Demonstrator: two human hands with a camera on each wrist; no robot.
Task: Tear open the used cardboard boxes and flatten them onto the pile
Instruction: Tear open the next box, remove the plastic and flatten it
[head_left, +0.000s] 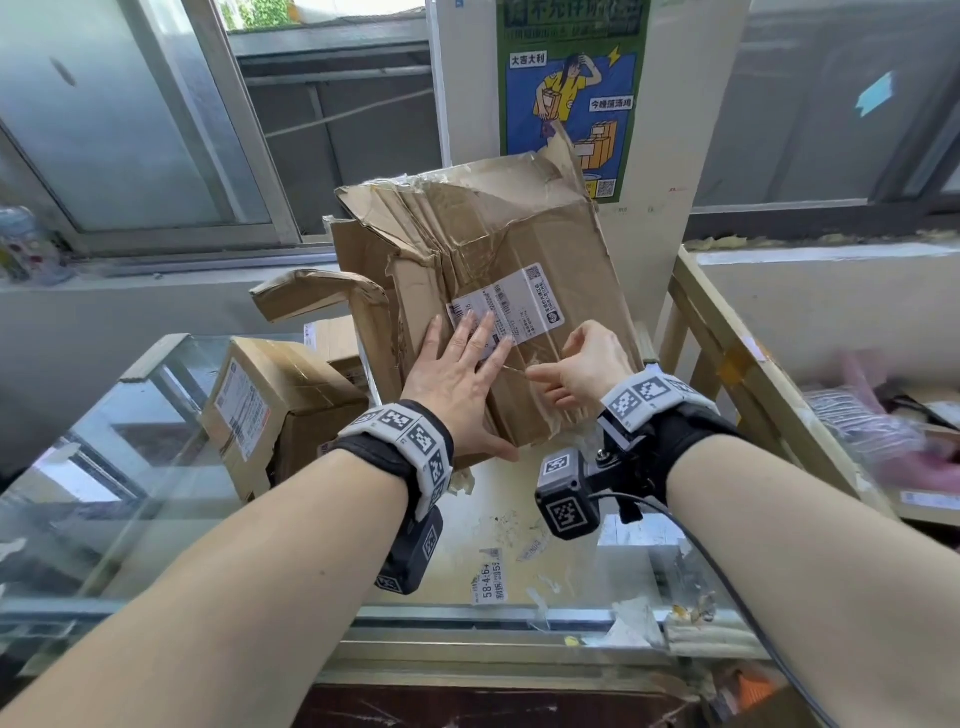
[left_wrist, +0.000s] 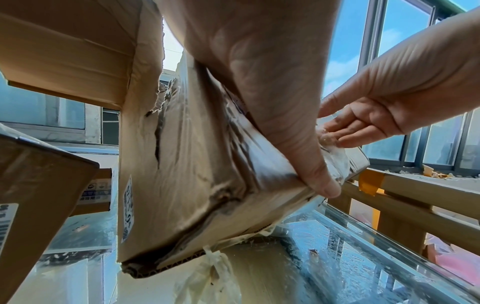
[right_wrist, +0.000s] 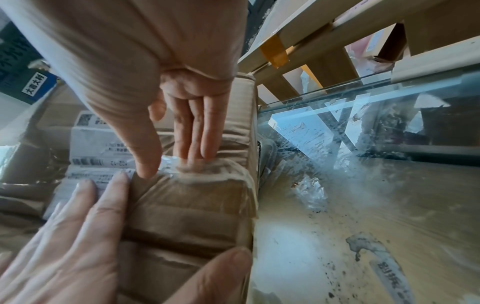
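Note:
A crumpled brown cardboard box stands tilted on the glass counter, with a white shipping label on its near face. My left hand lies flat on that face, fingers straight over the label and thumb along the lower edge. The left wrist view shows that thumb pressing the box's creased corner. My right hand sits just to the right with curled fingers. In the right wrist view its thumb and fingertips pinch the clear tape on the box.
A second, closed box with a label sits on the counter to the left. A slatted wooden rack holding parcels stands on the right. Behind the box are a pillar with a poster and windows. Tape scraps lie on the glass.

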